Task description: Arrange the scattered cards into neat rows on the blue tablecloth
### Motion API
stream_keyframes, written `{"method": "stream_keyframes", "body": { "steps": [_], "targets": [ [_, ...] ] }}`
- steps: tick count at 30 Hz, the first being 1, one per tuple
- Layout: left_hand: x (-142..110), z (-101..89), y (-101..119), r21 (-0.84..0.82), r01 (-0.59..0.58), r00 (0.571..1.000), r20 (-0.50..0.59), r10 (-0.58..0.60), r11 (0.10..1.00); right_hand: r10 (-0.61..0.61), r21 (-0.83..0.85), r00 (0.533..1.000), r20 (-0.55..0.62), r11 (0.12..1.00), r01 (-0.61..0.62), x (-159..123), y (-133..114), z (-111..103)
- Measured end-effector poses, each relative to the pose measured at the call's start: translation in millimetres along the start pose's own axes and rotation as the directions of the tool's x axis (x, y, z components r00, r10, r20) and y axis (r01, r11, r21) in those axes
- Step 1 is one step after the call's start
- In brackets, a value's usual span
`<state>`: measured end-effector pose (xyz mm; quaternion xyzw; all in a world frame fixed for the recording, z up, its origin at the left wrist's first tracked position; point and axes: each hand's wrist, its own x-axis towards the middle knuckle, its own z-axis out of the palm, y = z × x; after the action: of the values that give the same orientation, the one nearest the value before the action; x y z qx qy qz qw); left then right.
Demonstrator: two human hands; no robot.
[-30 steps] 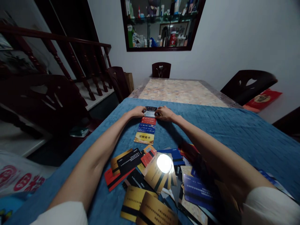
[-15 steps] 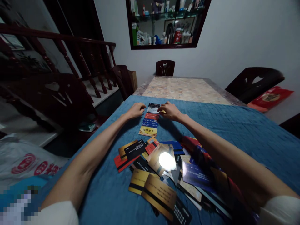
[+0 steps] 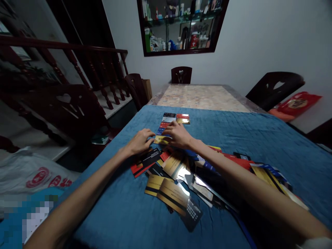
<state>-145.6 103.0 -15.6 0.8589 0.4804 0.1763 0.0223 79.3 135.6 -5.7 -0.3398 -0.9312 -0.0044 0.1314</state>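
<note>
We look down on a blue cloth (image 3: 109,211), which covers the near part of the table (image 3: 199,97) and probably keeps the thin cards from sliding. On it, beyond the loose pile (image 3: 172,193), lies a column of cards (image 3: 168,119): black farthest, then pale, red, blue, and a gold card (image 3: 158,140) nearest us. They seem overlapped so that each shows a readable strip. A shorter pair of cards (image 3: 183,119), red over gold, sits just right of the column's far end, as if starting a second row.

Our left hand (image 3: 140,141) is at the gold card's left edge, thumb and fingers apart. Our right hand (image 3: 178,134) arches over the column's right side; its fingertips are too blurred for us to tell whether they pinch a card. With a hand on either side, we judge the edges can be squared. The pile, many cards stripe-side up, lies between our forearms, presumably for easy reach.
</note>
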Motion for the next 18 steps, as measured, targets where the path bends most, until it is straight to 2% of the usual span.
{"method": "stream_keyframes", "body": {
  "steps": [7, 13, 18],
  "targets": [
    [-37, -5.6, 20, 0.011, 0.011, 1.000, 0.012, -0.012, 1.000, -0.090, 0.005, 0.991, 0.097, 0.996, 0.090, -20, -43, 2],
    [-59, -15.1, 27, 0.033, 0.002, 0.999, 0.041, -0.003, 0.999, -0.090, -0.004, 0.979, 0.182, 0.996, 0.092, -26, -61, 8],
    [-66, -24.0, 34, 0.135, 0.009, 0.993, 0.114, -0.025, 0.991, -0.051, 0.006, 0.977, 0.206, 0.999, 0.051, -29, -69, 9]
  ]
}}
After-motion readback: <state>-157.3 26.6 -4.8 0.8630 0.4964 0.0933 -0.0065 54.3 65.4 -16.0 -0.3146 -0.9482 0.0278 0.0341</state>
